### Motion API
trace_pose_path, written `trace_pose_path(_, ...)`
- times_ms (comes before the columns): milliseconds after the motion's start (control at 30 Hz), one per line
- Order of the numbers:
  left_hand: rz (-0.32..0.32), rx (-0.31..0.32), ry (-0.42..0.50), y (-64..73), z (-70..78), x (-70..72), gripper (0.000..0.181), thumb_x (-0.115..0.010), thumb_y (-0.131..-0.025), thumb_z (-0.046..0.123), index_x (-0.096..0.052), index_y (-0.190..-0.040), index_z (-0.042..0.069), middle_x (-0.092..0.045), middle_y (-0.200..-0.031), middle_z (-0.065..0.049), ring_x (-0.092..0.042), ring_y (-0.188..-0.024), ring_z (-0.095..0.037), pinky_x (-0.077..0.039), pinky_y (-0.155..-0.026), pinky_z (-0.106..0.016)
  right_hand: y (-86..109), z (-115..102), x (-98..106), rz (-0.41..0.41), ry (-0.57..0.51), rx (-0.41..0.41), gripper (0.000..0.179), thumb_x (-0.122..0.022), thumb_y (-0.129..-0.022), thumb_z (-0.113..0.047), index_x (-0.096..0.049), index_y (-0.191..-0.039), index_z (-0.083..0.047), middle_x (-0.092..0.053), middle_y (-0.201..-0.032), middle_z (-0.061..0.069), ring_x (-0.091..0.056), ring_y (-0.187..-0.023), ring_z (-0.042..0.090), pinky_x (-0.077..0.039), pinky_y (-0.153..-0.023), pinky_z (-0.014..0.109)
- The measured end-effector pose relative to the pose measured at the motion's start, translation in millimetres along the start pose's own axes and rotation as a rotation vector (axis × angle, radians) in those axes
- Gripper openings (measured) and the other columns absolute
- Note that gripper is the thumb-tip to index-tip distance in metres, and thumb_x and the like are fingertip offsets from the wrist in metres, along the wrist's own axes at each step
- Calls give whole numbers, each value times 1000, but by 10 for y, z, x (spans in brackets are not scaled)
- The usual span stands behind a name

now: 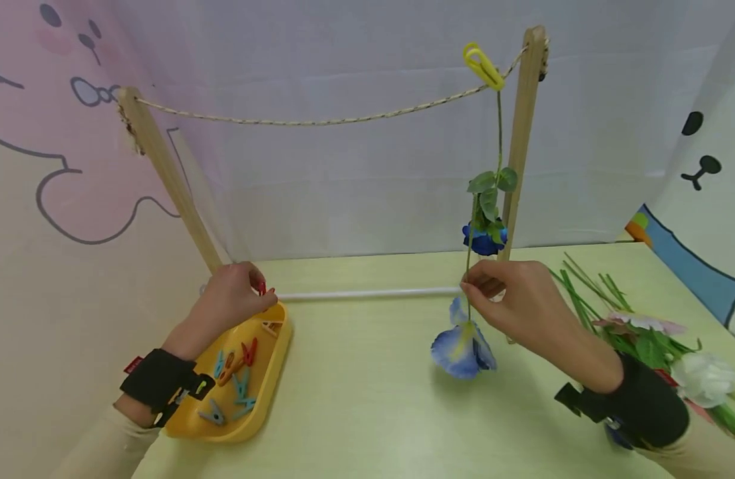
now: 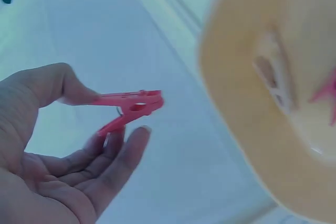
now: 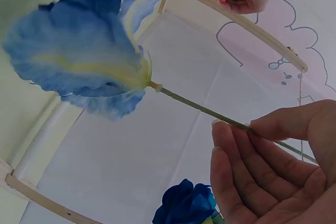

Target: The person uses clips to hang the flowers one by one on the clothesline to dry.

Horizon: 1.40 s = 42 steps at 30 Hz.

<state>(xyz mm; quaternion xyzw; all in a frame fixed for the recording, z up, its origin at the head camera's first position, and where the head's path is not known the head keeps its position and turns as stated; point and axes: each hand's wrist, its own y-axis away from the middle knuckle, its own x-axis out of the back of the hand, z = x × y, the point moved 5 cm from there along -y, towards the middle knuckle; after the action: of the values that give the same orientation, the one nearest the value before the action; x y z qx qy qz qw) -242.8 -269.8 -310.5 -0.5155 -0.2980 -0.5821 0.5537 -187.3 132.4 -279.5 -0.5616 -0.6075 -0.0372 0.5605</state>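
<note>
My left hand [image 1: 232, 293] pinches a red clothespin [image 2: 134, 106] between thumb and fingers, above the far end of a yellow tray [image 1: 277, 362]. In the left wrist view the clothespin's handle ends stand apart. With thumb and fingertips my right hand [image 1: 513, 293] pinches the thin green stem [image 3: 202, 109] of a light blue flower [image 1: 459, 351]. That flower hangs head down over the table. Behind it, a dark blue rose [image 1: 485, 239] hangs upside down from the rope [image 1: 319, 122], its stem clipped by a yellow clothespin [image 1: 483, 66] near the right post.
Two wooden posts [image 1: 166, 176] hold the rope, and a white rod [image 1: 373, 293] runs low between them. Several clothespins [image 1: 241, 382] lie in the tray. On the table at right, more artificial flowers [image 1: 648, 332] lie in a pile, partly behind my right forearm.
</note>
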Motion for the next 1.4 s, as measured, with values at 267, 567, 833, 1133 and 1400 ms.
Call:
trace_pose_path(267, 131, -97, 186, -205, 480, 239, 23, -75, -81, 26, -65, -89, 8, -69, -76, -2, -65, -66, -14, -54, -61, -33, -255, -78, 11, 52, -35, 36, 4, -71, -85, -8, -75, -86, -9, -74, -76, -1, -68, -61, 9, -58, -54, 33)
trace_pose_path(567, 209, -270, 360, -521, 1063, 455, 13, -75, -82, 22, -67, -87, 13, -70, -75, 5, -65, -63, -3, -57, -63, -26, -501, -98, 72, 86, -33, 44, 7, -70, -86, -8, -76, -88, -5, -74, -74, 4, -68, -59, 13, -57, -53, 33)
trace_pose_path(833, 255, -389, 469, -704, 1619, 784, 9, -72, -85, 12, -70, -90, 6, -72, -79, 0, -67, -69, -6, -57, -66, -20, -650, -36, 131, 108, -5, 13, 9, -70, -86, -7, -77, -89, -1, -75, -76, 9, -70, -62, 18, -58, -57, 37)
trace_pose_path(1133, 283, -413, 553, -758, 2234, 1156, 10, -68, -85, 1, -71, -93, -6, -73, -86, -14, -68, -74, -17, -55, -71, -19, -752, 44, 137, 119, 18, -6, 10, -71, -86, -9, -77, -88, -1, -74, -76, 9, -69, -63, 19, -58, -58, 38)
trace_pose_path(1400, 350, -488, 553, -830, 2553, 1370, 14, -67, -86, 0, -72, -96, -9, -73, -89, -18, -68, -76, -18, -53, -72, -17, -820, 51, 130, 117, 43, -9, 12, -70, -86, -9, -77, -87, 0, -74, -76, 10, -69, -63, 20, -58, -59, 39)
